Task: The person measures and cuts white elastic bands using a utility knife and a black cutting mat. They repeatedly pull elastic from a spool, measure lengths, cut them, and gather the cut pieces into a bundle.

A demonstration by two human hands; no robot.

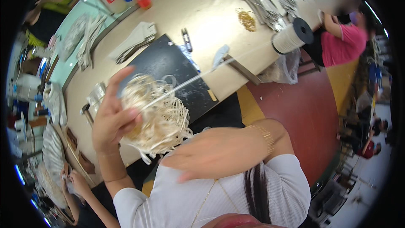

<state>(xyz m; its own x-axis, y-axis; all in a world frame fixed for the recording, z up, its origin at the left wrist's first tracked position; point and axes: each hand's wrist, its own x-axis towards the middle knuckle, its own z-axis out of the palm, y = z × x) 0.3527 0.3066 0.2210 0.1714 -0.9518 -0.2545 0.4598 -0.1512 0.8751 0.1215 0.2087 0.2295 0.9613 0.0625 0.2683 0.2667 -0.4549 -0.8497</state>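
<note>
L hand (113, 116) is holding a bundle of pale cord (158, 116) up in front of the chest, w/ thumb pressing into the loops from the front & fingers (119, 79) standing nearly straight behind it, so the hand is partly open, clamping the bundle btwn thumb & palm rather than making a fist. Loose loop ends are hanging below the bundle.

R hand (206, 154) is blurring across just below & right of the bundle, palm down, fingers stretched toward the left; can't tell if it's touching the cord or pinching anything. A gold bracelet (265, 137) is sitting on that wrist.

A single taut strand (211, 71) is running from the bundle up & right, over a black mat (168, 65) on the tan worktable (202, 17), to a big spool of cord (291, 38) lying at the table edge.

Another person in a pink top (344, 42) is sitting past the spool; someone else's hands (71, 179) are working at lower left.
</note>
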